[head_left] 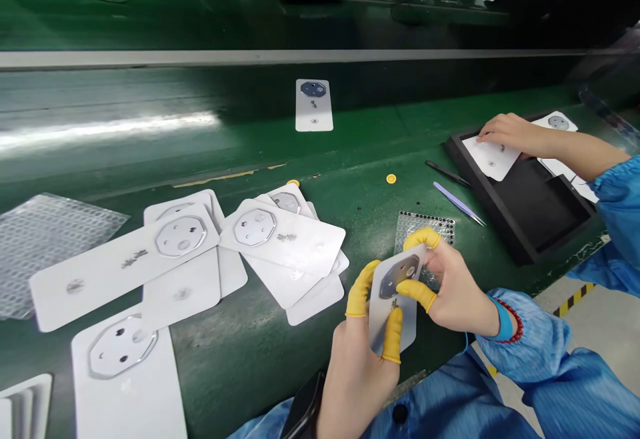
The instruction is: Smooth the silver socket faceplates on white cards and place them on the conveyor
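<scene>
Green surface (240,379), scuffed and faintly glossy, is crossed toward the rear by a pale strip (200,59). One thin grey-white panel (384,309) with rounded corners is held, tilted, between the two hands over the near part of the surface. Its left side is pinched by the left hand (357,372) and its right side by the right hand (455,285); both are closed on it, thumbs laid across the face, with yellow finger cots (393,337) worn on thumbs and forefingers. A dark octagonal inset is borne by the upper face. Similar loose panels (285,239) are overlapped at left, beside translucent bubble wrap (60,239). At right, lilac tweezers (459,203) are laid near a matte black tray (493,219), over which another panel (493,157) is touched by a co-worker's hand (513,133).
</scene>
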`<action>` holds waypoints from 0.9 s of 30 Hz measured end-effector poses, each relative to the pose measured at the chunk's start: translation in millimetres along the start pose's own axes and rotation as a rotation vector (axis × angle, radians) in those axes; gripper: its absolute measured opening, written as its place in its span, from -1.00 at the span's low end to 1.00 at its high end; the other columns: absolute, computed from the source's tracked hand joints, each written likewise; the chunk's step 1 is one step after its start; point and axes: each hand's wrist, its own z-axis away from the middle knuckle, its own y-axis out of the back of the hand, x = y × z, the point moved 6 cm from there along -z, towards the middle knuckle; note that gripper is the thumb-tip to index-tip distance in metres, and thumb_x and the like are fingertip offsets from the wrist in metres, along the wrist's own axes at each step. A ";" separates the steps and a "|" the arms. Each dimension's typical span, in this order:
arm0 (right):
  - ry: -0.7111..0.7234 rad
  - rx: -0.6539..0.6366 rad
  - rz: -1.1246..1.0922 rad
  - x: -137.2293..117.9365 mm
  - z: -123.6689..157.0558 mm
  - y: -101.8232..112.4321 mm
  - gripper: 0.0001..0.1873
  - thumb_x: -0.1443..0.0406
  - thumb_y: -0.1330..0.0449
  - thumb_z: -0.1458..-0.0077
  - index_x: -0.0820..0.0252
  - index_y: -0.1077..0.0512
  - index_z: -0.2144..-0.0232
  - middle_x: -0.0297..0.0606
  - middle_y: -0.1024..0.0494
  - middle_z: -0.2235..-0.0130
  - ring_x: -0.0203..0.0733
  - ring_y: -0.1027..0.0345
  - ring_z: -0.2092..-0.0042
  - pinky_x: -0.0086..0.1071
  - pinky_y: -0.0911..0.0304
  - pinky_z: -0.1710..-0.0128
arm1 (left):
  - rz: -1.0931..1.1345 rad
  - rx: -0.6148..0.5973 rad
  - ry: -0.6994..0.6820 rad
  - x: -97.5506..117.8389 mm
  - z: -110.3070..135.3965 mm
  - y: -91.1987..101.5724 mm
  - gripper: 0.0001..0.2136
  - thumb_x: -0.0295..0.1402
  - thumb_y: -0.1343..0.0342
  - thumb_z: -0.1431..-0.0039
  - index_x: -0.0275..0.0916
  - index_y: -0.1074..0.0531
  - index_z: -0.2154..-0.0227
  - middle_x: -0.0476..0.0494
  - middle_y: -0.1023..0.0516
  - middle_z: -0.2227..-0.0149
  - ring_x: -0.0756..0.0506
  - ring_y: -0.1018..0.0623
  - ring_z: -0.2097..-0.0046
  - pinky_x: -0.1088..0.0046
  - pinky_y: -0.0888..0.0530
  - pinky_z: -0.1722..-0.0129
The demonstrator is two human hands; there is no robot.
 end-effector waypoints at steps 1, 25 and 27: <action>0.006 0.012 -0.002 -0.1 0.7 -0.7 -0.68 0.47 -0.19 0.00 0.12 -0.22 0.21 -0.36 -0.41 0.32 -0.29 -0.38 0.33 -0.43 -0.37 0.31 | -0.043 0.000 -0.016 0.6 -0.2 0.2 -0.38 -0.33 -0.12 -0.16 -0.16 -0.03 -0.25 -0.22 -0.63 0.21 -0.22 -0.63 0.23 0.30 -0.51 0.24; 0.571 0.041 0.671 7.0 47.6 39.7 -0.63 0.49 -0.02 -0.23 0.12 -0.40 -0.02 -0.08 -0.50 -0.02 -0.10 -0.38 -0.05 -0.02 -0.35 -0.03 | 0.053 0.011 0.074 4.0 -32.8 15.5 -0.70 -0.12 -0.15 -0.01 -0.28 -0.56 0.54 -0.12 -0.56 0.54 -0.18 -0.50 0.42 0.36 -0.40 0.42; 0.641 0.070 0.679 -4.1 50.2 35.6 -0.62 0.50 -0.01 -0.21 0.13 -0.40 -0.01 -0.08 -0.51 0.02 -0.11 -0.39 0.00 -0.04 -0.38 0.03 | 0.117 -0.065 0.078 8.1 -31.6 3.5 -0.65 -0.06 -0.14 -0.03 -0.27 -0.56 0.57 -0.11 -0.56 0.55 -0.14 -0.48 0.44 0.40 -0.39 0.45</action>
